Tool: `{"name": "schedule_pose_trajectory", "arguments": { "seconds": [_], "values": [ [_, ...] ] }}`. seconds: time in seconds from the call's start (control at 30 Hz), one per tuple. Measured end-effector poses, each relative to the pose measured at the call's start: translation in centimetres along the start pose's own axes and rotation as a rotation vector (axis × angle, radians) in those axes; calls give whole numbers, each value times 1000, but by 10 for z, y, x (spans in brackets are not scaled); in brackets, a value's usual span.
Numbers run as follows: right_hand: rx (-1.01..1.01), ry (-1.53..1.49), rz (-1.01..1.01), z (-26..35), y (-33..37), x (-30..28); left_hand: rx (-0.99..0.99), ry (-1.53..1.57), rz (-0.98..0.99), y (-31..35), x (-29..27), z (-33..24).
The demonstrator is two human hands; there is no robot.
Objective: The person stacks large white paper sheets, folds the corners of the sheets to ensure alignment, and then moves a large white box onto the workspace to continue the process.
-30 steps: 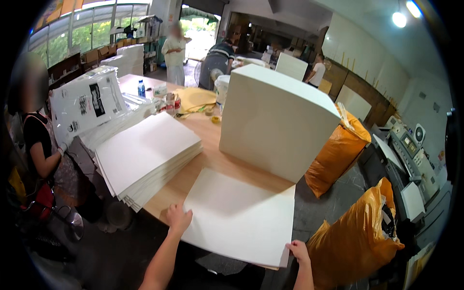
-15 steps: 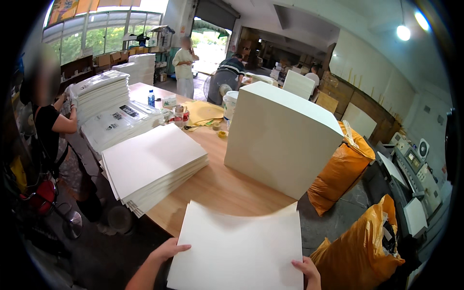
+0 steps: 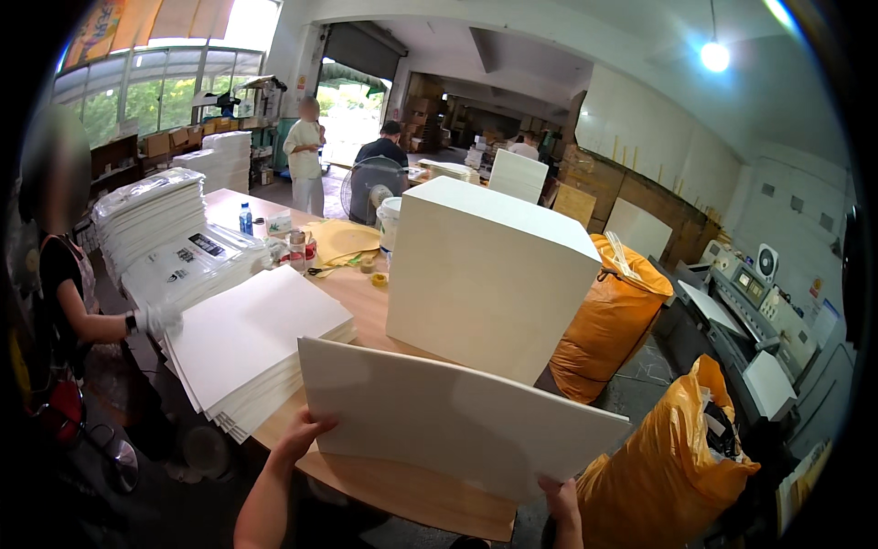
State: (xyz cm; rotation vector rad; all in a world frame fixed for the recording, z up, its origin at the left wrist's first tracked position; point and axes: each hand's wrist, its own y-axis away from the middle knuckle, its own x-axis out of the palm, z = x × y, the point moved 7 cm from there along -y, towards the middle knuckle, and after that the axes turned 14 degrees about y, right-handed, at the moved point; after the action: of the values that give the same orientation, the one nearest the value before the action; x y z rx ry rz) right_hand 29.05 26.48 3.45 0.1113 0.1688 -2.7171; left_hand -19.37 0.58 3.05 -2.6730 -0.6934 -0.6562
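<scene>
A thin stack of large white paper sheets (image 3: pixel 457 416) is tilted up on edge over the near end of the wooden table (image 3: pixel 412 485). My left hand (image 3: pixel 304 434) is closed on its left edge, the thumb on the near face. My right hand (image 3: pixel 559 499) grips the lower right edge. Just beyond stands a tall, squared block of white sheets (image 3: pixel 485 284). Left of it lies a lower, fanned pile of white sheets (image 3: pixel 261 334). A co-worker's gloved hand (image 3: pixel 161 322) is at that pile's left edge.
Plastic-wrapped stacks (image 3: pixel 151 215) stand at the far left. A water bottle (image 3: pixel 245 220), tape roll (image 3: pixel 380 280), scissors (image 3: pixel 317 271) and white bucket (image 3: pixel 389 229) sit farther back. Orange sacks (image 3: pixel 672 467) stand right of the table, near a machine (image 3: pixel 741 293). Other people stand behind.
The sheets in my hands have gone from lying nearly flat to tilted up on edge. The co-worker's hand has moved from the wrapped stacks to the fanned pile. My view has shifted right.
</scene>
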Motion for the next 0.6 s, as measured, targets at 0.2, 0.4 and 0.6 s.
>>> {"name": "schedule_pose_trajectory", "arguments": {
  "seconds": [0.2, 0.4, 0.6],
  "values": [
    [-10, -65, -4, 2, 6, 2, -37, 24, -55, 1, -15, 21],
    [20, -49, -11, -25, -3, -3, -48, -66, -96, 3, -16, 22],
    [93, 106, -44, -19, -3, -1, -21, -68, -85, -6, -7, 11]
  ]
}}
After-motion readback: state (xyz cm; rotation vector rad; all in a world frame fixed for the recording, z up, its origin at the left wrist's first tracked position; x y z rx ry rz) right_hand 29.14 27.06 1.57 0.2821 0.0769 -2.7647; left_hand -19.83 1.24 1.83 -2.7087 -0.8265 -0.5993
